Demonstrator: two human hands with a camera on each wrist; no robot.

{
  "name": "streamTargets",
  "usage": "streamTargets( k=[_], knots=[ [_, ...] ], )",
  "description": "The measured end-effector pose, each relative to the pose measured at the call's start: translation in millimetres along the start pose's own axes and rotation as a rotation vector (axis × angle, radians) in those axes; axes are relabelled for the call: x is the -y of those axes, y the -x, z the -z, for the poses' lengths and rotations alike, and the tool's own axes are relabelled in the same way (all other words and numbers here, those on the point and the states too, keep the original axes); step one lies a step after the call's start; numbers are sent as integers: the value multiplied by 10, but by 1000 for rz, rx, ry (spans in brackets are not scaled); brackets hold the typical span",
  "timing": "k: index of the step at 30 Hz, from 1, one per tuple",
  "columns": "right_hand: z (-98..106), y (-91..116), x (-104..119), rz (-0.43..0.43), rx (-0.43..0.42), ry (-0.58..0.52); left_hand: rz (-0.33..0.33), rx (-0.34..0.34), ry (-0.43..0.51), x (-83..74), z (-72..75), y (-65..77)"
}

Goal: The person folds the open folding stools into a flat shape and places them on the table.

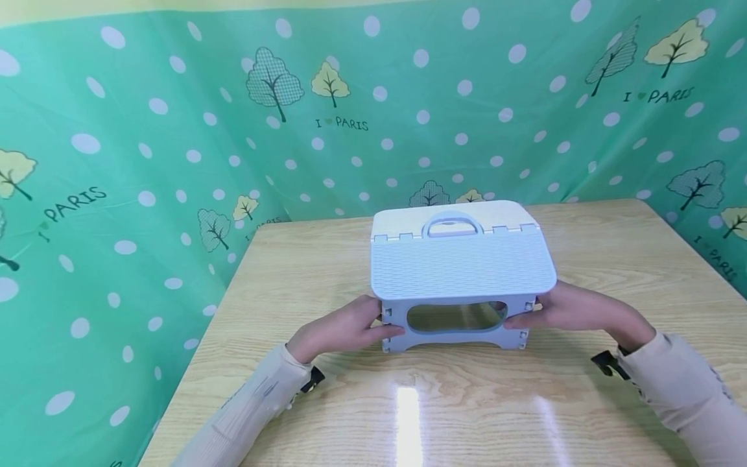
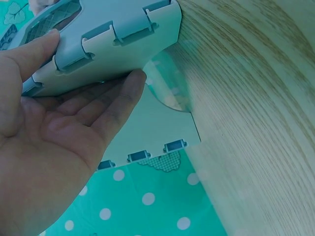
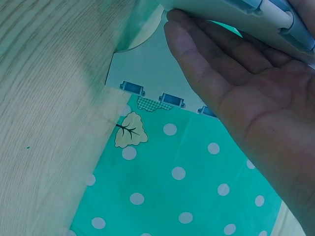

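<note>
A plastic folding step stool (image 1: 461,266) stands unfolded on the table, its top half white and half pale blue, with a carry handle in the middle. The near leg panel has a wide oval opening. At its left edge my left hand (image 1: 363,324) grips the panel, thumb in front and fingers behind, as the left wrist view shows. My right hand (image 1: 563,309) grips the right edge of that panel, thumb on the front face. In the right wrist view the right fingers (image 3: 197,54) lie behind the panel, and the far leg panel (image 3: 147,73) shows beyond them.
The light wood table (image 1: 303,279) reaches back to a green dotted curtain (image 1: 373,149) printed with trees. The curtain also runs along the left and right sides. Black wrist straps (image 1: 313,379) sit at both cuffs.
</note>
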State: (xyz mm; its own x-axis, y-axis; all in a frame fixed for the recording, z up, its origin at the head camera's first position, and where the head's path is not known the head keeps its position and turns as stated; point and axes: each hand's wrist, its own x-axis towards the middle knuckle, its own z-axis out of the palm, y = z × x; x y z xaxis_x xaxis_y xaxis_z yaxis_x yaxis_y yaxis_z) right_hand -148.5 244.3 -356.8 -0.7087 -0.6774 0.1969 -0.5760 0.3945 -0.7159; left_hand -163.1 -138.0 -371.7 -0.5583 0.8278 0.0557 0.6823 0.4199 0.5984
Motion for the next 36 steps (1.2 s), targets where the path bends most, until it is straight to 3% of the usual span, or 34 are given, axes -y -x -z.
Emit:
streamTargets(
  k=[14,36],
  knots=[
    [-9,11,24,-22,10,-20,16,9,7,6,-8,8],
    [4,10,23,14,17,-10,24,27,32,-23,9,13]
  ],
)
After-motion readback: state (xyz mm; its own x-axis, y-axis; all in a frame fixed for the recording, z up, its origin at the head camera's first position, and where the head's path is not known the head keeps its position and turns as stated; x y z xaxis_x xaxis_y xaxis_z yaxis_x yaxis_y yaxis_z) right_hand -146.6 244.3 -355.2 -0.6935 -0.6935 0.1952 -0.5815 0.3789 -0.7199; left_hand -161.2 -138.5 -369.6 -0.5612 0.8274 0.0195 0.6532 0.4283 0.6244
